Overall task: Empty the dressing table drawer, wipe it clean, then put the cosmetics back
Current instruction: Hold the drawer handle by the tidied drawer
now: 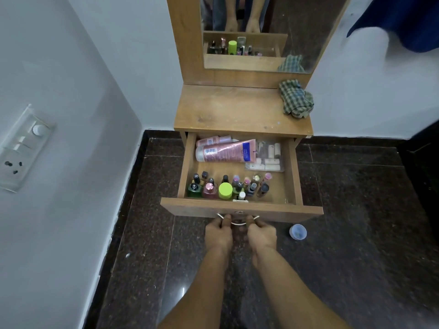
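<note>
Drawer (241, 208) pulled out, frame centre, full of cosmetics (228, 186). Left hand (218, 230) and right hand (261, 232) just below, fingers curled round handle (238, 222). Cloth (295, 98) on tabletop, upper right.

Wooden tabletop (237, 108) bears crumpled checked cloth (296, 99), right rear corner.

I record a home bedroom corner: wooden dressing desk (242, 110) with mirror (273, 27), cosmetics in its drawer (240, 208), granite floor (356, 233), wall switchboard (21, 148).

Green-checked cloth (296, 99), lime-capped jar (225, 190), pink tube (226, 151).
</note>
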A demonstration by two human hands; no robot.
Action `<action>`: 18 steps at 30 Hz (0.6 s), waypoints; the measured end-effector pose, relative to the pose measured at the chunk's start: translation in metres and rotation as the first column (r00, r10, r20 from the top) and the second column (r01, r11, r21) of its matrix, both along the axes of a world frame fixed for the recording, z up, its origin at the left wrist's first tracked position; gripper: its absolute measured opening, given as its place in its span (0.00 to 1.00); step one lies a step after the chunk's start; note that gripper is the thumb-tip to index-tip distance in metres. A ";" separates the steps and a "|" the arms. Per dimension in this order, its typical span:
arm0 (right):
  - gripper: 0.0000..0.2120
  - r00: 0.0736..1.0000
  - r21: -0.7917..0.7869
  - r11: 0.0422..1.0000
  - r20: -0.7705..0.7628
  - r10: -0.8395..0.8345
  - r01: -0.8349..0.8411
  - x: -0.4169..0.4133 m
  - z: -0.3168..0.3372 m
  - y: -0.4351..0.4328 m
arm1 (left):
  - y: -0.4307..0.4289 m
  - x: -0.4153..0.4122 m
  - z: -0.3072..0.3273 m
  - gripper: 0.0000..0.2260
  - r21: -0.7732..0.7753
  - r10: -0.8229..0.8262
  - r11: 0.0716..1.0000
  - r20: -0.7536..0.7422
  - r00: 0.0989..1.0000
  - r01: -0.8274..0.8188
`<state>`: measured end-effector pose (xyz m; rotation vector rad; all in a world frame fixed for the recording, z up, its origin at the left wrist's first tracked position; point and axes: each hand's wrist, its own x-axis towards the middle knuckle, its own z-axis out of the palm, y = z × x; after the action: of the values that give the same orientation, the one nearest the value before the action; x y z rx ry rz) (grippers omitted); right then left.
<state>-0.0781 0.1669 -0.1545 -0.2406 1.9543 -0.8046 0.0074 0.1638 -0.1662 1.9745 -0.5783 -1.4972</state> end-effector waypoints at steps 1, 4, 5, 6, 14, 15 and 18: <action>0.11 1.000 -0.002 1.000 0.019 0.001 -0.001 -0.001 -0.001 -0.005 | -0.005 -0.001 0.000 0.10 0.005 -0.007 1.000 0.001 1.000 0.007; 0.12 1.000 -0.015 1.000 0.024 0.017 -0.017 -0.002 -0.004 -0.021 | -0.024 -0.004 0.004 0.11 -0.004 -0.027 1.000 0.007 1.000 0.027; 0.12 1.000 -0.016 1.000 0.018 0.021 -0.021 -0.003 -0.006 -0.027 | -0.031 -0.005 0.006 0.11 -0.009 -0.032 0.999 0.010 0.999 0.032; 0.13 1.000 -0.013 1.000 0.013 0.022 -0.022 -0.003 -0.006 -0.032 | -0.036 -0.005 0.008 0.11 -0.012 -0.033 0.999 0.008 0.999 0.034; 0.13 1.000 -0.052 0.999 0.007 -0.007 0.007 -0.008 -0.007 -0.071 | -0.076 -0.009 0.010 0.11 -0.013 -0.054 0.998 -0.050 0.997 0.054; 0.12 1.000 -0.049 0.999 0.010 -0.015 0.015 -0.009 -0.007 -0.076 | -0.081 -0.009 0.011 0.11 -0.017 -0.056 0.998 -0.054 0.997 0.055; 0.12 0.999 -0.048 0.998 0.024 -0.031 0.033 -0.011 -0.006 -0.087 | -0.094 -0.008 0.011 0.10 -0.019 -0.075 0.997 -0.038 0.996 0.074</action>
<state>-0.0889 0.0797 -0.1602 -0.2287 1.9230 -0.8731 -0.0004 0.0697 -0.1549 1.9258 -0.6525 -1.5666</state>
